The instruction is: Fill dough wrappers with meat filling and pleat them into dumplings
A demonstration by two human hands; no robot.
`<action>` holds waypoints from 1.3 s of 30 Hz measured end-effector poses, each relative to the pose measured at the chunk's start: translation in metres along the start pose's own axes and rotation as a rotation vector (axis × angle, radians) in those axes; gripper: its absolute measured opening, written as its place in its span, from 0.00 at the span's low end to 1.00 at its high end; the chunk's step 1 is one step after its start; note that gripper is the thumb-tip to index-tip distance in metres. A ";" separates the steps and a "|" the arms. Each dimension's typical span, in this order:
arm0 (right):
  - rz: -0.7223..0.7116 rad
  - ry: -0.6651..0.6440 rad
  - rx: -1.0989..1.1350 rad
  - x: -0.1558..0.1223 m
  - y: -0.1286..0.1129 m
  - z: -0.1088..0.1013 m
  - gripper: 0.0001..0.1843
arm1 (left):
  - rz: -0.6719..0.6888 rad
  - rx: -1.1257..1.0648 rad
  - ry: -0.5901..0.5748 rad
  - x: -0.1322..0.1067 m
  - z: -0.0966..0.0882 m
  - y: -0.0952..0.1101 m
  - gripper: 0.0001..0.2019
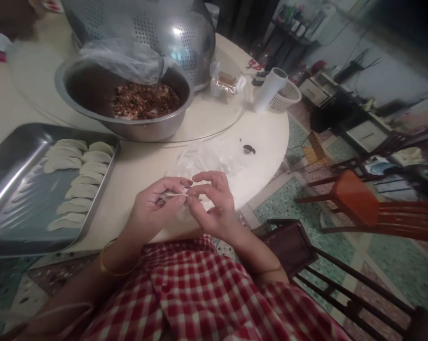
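Note:
My left hand (153, 208) and my right hand (214, 203) meet over the near edge of a round white table (267, 137). Both pinch a pale dumpling (176, 194) between fingers and thumbs, and most of it is hidden by the fingers. To the left lies a metal tray (11, 189) with several folded dumplings (81, 180) in a row along its right side. Behind the hands stands a steel bowl (75, 106) of dark minced filling (145, 100).
A clear plastic sheet (203, 158) lies on the table beyond the hands. A steel colander (178, 33) and plastic bag (125, 59) sit behind the bowl. A white roll (269, 87) and small basket (288, 97) stand far right. Wooden chairs (352, 199) stand on the tiled floor at right.

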State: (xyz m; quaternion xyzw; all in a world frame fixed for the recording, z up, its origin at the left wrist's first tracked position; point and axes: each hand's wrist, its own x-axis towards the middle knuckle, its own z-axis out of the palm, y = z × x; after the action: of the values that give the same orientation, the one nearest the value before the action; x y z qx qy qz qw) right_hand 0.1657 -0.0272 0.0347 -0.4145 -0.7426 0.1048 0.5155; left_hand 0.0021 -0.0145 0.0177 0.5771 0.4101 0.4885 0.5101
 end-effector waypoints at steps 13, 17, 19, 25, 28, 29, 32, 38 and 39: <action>0.023 0.067 -0.094 -0.004 0.004 0.016 0.04 | -0.215 -0.325 -0.015 -0.002 0.004 -0.004 0.11; 0.021 0.024 -0.095 -0.002 0.004 0.015 0.07 | -0.239 -0.315 -0.004 -0.001 0.004 -0.004 0.16; 0.050 -0.010 -0.052 -0.002 0.005 0.009 0.10 | -0.271 -0.286 0.013 -0.001 0.004 -0.004 0.17; 0.186 0.088 0.044 -0.013 0.016 -0.008 0.08 | -0.251 -0.246 0.080 0.002 0.006 -0.004 0.10; 0.263 0.061 0.110 -0.016 0.019 -0.007 0.05 | -0.234 -0.259 0.080 0.004 0.008 -0.005 0.08; 0.284 0.061 0.133 -0.016 0.019 -0.006 0.04 | -0.224 -0.256 0.080 0.004 0.009 -0.006 0.07; 0.338 0.073 0.192 -0.013 0.019 -0.002 0.01 | -0.194 -0.228 0.066 0.005 0.008 -0.009 0.07; 0.384 0.035 0.273 -0.006 0.021 0.001 0.04 | -0.186 -0.118 -0.021 0.003 0.004 -0.015 0.06; 0.378 0.032 0.278 -0.006 0.021 0.000 0.03 | -0.187 -0.111 -0.015 0.003 0.003 -0.015 0.06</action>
State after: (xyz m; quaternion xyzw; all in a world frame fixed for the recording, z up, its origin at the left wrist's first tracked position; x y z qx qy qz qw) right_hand 0.1770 -0.0179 0.0182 -0.4731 -0.6220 0.2942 0.5503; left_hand 0.0063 -0.0104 0.0034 0.5107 0.4307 0.4564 0.5878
